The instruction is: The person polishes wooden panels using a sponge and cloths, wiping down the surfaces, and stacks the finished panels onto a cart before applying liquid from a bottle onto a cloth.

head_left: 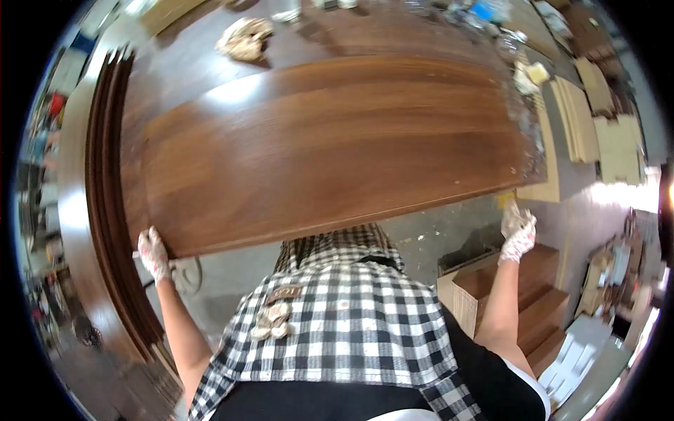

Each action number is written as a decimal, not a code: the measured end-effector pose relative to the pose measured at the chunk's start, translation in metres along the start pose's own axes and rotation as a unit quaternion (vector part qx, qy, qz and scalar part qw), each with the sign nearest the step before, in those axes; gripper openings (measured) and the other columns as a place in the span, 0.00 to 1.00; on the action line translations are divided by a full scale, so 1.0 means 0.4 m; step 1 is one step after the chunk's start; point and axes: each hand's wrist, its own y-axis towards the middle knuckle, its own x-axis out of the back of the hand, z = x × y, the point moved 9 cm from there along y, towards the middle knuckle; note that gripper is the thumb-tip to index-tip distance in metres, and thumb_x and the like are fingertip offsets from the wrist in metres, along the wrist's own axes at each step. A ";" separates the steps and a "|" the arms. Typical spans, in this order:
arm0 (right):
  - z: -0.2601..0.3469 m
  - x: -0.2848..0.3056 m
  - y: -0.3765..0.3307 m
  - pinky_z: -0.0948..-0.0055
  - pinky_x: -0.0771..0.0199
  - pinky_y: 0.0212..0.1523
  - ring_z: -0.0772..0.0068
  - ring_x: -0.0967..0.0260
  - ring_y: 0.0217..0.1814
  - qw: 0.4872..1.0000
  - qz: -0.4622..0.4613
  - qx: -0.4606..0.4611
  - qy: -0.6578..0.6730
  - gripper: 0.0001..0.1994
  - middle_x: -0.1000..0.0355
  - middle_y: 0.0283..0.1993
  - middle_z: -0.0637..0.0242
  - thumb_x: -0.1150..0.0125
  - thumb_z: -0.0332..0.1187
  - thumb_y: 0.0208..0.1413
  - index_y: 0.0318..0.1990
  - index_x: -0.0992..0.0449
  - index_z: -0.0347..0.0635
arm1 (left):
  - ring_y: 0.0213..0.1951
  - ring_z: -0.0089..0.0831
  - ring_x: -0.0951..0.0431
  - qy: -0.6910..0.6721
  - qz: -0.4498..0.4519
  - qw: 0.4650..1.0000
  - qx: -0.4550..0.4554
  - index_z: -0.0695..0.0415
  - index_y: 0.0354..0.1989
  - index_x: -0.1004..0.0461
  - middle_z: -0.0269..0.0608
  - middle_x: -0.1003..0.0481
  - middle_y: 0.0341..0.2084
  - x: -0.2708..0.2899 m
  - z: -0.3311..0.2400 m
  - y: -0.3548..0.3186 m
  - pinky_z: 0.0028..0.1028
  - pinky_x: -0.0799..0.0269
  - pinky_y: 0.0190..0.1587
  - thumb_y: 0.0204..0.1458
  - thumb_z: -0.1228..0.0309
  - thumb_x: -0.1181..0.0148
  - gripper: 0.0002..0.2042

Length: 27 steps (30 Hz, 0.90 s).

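Note:
A long, glossy brown wooden panel (330,151) lies across the worktable in front of me, its near edge slightly slanted. My left hand (153,254), in a white glove with red marks, is closed at the panel's near left corner; its fingertips lie by the edge. My right hand (519,237), gloved alike, hangs off the near right corner, apart from the panel. Its fingers are closed around a crumpled beige cloth (512,215), partly hidden by the hand.
A crumpled tan rag (244,39) lies beyond the panel. Several dark brown strips (105,182) stand along the left. Plastic bottles and wrap (488,17) clutter the far right. An open cardboard box (465,298) and brown boards (537,298) are low at my right.

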 end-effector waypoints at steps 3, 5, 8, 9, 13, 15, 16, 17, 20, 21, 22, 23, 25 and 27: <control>0.174 -0.073 -0.006 0.68 0.38 0.58 0.65 0.34 0.55 0.979 0.025 0.185 -0.079 0.18 0.29 0.52 0.59 0.59 0.36 0.62 0.50 0.27 0.37 | 0.43 0.52 0.29 0.058 0.001 0.998 0.021 0.66 0.39 0.28 0.59 0.27 0.39 0.024 -0.025 -0.028 0.41 0.36 0.47 0.58 0.58 0.55 0.20; 0.237 -0.128 0.053 0.69 0.39 0.58 0.65 0.35 0.56 0.973 0.033 0.205 -0.104 0.17 0.31 0.54 0.59 0.58 0.35 0.63 0.52 0.28 0.37 | 0.49 0.50 0.29 0.093 0.012 0.993 0.069 0.65 0.47 0.30 0.57 0.27 0.45 0.005 0.092 -0.016 0.45 0.44 0.56 0.60 0.54 0.59 0.24; 0.285 -0.161 0.194 0.67 0.43 0.61 0.65 0.39 0.60 0.983 0.022 0.161 -0.080 0.21 0.34 0.58 0.60 0.55 0.42 0.63 0.57 0.33 0.39 | 0.47 0.50 0.28 0.105 0.029 0.990 0.085 0.65 0.46 0.29 0.58 0.26 0.43 -0.006 0.063 -0.028 0.40 0.39 0.52 0.60 0.54 0.58 0.24; 0.338 -0.193 0.240 0.67 0.46 0.63 0.63 0.42 0.63 0.969 0.065 0.215 -0.099 0.24 0.36 0.60 0.56 0.55 0.45 0.62 0.60 0.37 0.39 | 0.47 0.50 0.28 0.104 0.030 0.991 0.082 0.65 0.46 0.29 0.58 0.26 0.43 -0.021 0.054 -0.030 0.40 0.39 0.52 0.60 0.54 0.58 0.24; 0.446 -0.241 0.376 0.65 0.60 0.70 0.59 0.60 0.73 0.942 0.069 0.267 -0.192 0.33 0.56 0.70 0.51 0.51 0.47 0.60 0.66 0.50 0.36 | 0.42 0.51 0.27 0.068 0.010 0.997 0.045 0.67 0.41 0.29 0.58 0.26 0.39 -0.033 0.043 0.002 0.40 0.35 0.47 0.60 0.57 0.56 0.21; 0.465 -0.243 0.351 0.65 0.57 0.69 0.58 0.57 0.72 0.915 0.021 0.307 -0.259 0.33 0.51 0.69 0.50 0.50 0.47 0.59 0.65 0.48 0.35 | 0.41 0.49 0.26 0.065 0.017 0.997 0.044 0.66 0.43 0.30 0.57 0.25 0.38 -0.040 0.074 0.010 0.38 0.35 0.47 0.60 0.57 0.56 0.21; 0.438 -0.229 0.334 0.65 0.56 0.69 0.57 0.55 0.71 0.918 0.026 0.307 -0.249 0.32 0.49 0.67 0.49 0.50 0.46 0.59 0.64 0.47 0.34 | 0.41 0.49 0.26 0.066 0.013 0.997 0.048 0.66 0.43 0.30 0.57 0.25 0.38 -0.037 0.084 0.006 0.38 0.35 0.47 0.60 0.57 0.56 0.21; 0.405 -0.203 0.310 0.64 0.54 0.68 0.56 0.52 0.70 0.921 0.031 0.308 -0.238 0.32 0.46 0.66 0.49 0.50 0.46 0.59 0.64 0.46 0.33 | 0.40 0.51 0.27 0.035 0.014 0.997 0.066 0.67 0.40 0.30 0.58 0.25 0.37 -0.038 0.094 0.000 0.40 0.35 0.45 0.59 0.57 0.55 0.21; 0.143 -0.154 0.144 0.66 0.36 0.58 0.65 0.36 0.58 0.992 0.105 -0.020 0.072 0.22 0.33 0.55 0.57 0.50 0.44 0.60 0.54 0.31 0.37 | 0.41 0.56 0.28 0.044 0.012 0.998 0.032 0.68 0.38 0.30 0.62 0.27 0.35 -0.013 0.164 -0.012 0.43 0.35 0.44 0.59 0.56 0.55 0.21; 0.085 -0.145 0.043 0.72 0.28 0.44 0.72 0.29 0.44 0.991 0.113 -0.034 0.058 0.18 0.27 0.43 0.63 0.50 0.44 0.61 0.48 0.27 0.40 | 0.41 0.58 0.29 0.098 0.009 0.995 -0.029 0.67 0.39 0.30 0.63 0.27 0.36 0.000 0.216 0.007 0.44 0.35 0.44 0.59 0.56 0.56 0.22; 0.023 -0.118 -0.028 0.76 0.30 0.32 0.77 0.31 0.32 0.978 0.191 -0.075 0.037 0.15 0.28 0.33 0.68 0.50 0.45 0.60 0.40 0.26 0.43 | 0.43 0.57 0.29 0.083 0.022 0.996 0.022 0.67 0.41 0.29 0.62 0.27 0.37 -0.038 0.144 -0.009 0.44 0.35 0.46 0.60 0.55 0.59 0.23; -0.117 -0.129 -0.078 0.77 0.35 0.25 0.77 0.35 0.26 0.916 0.302 -0.202 0.171 0.16 0.31 0.27 0.70 0.51 0.47 0.60 0.36 0.27 0.44 | 0.45 0.56 0.29 0.159 0.045 0.984 -0.068 0.67 0.43 0.29 0.62 0.27 0.40 -0.062 0.129 0.004 0.44 0.36 0.48 0.61 0.54 0.62 0.25; -0.146 -0.207 -0.290 0.74 0.34 0.26 0.70 0.34 0.28 0.831 0.352 -0.370 0.221 0.20 0.31 0.29 0.65 0.52 0.52 0.59 0.34 0.29 0.44 | 0.48 0.55 0.30 -0.020 0.050 0.993 0.100 0.66 0.45 0.29 0.61 0.27 0.42 -0.092 0.137 0.000 0.42 0.37 0.50 0.61 0.53 0.64 0.26; -0.166 -0.264 -0.415 0.68 0.29 0.29 0.61 0.30 0.35 0.759 0.443 -0.434 0.198 0.24 0.31 0.34 0.56 0.54 0.56 0.59 0.37 0.30 0.40 | 0.47 0.54 0.30 -0.020 0.071 0.993 0.088 0.67 0.43 0.27 0.61 0.27 0.41 -0.095 0.107 0.010 0.41 0.37 0.50 0.61 0.52 0.65 0.27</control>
